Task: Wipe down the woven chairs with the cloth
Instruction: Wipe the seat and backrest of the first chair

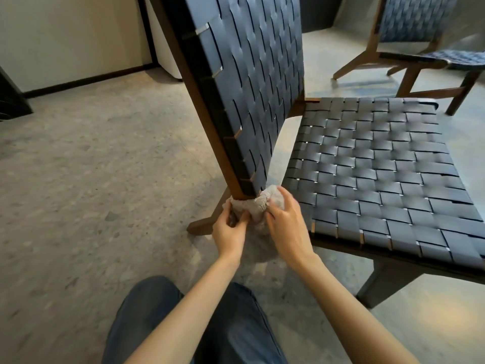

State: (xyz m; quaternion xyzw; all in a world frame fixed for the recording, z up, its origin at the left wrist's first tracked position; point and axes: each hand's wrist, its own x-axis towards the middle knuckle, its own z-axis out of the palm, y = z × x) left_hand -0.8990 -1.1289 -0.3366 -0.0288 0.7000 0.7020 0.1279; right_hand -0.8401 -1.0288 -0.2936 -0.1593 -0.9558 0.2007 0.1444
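Observation:
A woven chair with dark blue straps and a brown wooden frame stands in front of me; its seat (pixel 372 174) spreads to the right and its backrest (pixel 252 82) rises at the centre. A fluffy grey cloth (pixel 256 206) is wrapped around the bottom corner of the backrest frame. My left hand (pixel 231 229) pinches the cloth's left side from below. My right hand (pixel 286 222) presses the cloth's right side against the frame, next to the seat's near corner. Part of the cloth is hidden behind my fingers.
A second woven chair (pixel 420 30) with a wooden frame stands at the back right. The chair's rear leg (pixel 207 222) reaches the speckled grey floor (pixel 91 179) beside my left hand. A white wall with dark baseboard (pixel 78 80) runs along the back left. My knees in dark trousers (pixel 147 316) are below.

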